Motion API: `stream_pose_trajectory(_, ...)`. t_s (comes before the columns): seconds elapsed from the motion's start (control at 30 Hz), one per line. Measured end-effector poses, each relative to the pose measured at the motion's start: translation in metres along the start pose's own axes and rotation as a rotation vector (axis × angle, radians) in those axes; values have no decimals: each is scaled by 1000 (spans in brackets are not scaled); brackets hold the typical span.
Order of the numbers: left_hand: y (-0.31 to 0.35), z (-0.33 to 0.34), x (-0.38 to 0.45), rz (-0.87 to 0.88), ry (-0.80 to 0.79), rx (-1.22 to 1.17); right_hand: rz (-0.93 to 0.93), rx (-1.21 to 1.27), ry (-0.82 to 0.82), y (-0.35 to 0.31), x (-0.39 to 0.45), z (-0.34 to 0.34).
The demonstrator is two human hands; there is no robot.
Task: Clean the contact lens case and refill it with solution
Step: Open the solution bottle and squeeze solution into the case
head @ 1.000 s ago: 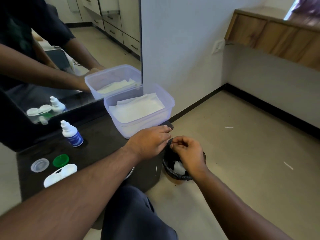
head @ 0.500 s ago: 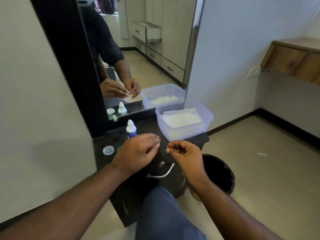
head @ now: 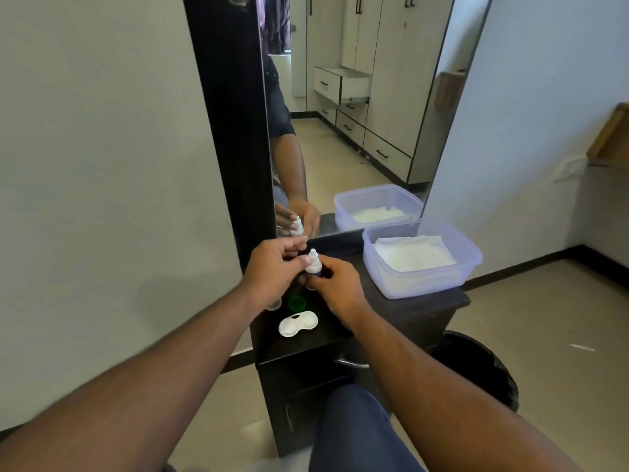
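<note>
1. Both hands meet over the far part of the dark table (head: 425,303). My right hand (head: 335,284) is closed around the body of the solution bottle (head: 313,264) and holds it upright above the table.
2. My left hand (head: 272,265) is curled, its fingertips (head: 301,247) just beside the bottle's white nozzle; I cannot tell whether they pinch a cap or only touch the tip.
3. I see the white contact lens case (head: 298,323) lying flat on the near left of the table, below both hands and apart from them.
4. I see a green cap (head: 296,303) just beyond the case, and a clear cap (head: 274,305) to its left, half hidden by my left wrist.
5. I see a clear plastic tub (head: 422,284) holding white tissues (head: 413,255) on the right of the table, against the mirror (head: 357,114).
6. I see a black bin (head: 483,369) on the floor, right of the table.
</note>
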State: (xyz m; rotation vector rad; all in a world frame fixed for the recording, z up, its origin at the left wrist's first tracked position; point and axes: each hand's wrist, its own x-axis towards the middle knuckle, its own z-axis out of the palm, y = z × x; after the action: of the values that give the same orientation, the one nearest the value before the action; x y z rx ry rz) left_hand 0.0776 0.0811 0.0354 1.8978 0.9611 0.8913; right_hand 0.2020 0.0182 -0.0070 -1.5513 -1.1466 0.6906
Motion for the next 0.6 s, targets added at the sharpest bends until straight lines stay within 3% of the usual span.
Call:
stream_pose_trajectory(0.2, -3, 4, 8, 24, -126, 33, -15, -22, -24, 4, 1, -1)
stream_pose_trajectory(0.6, -14, 20, 7, 61, 90, 20, -2, -18, -4, 5, 4, 1)
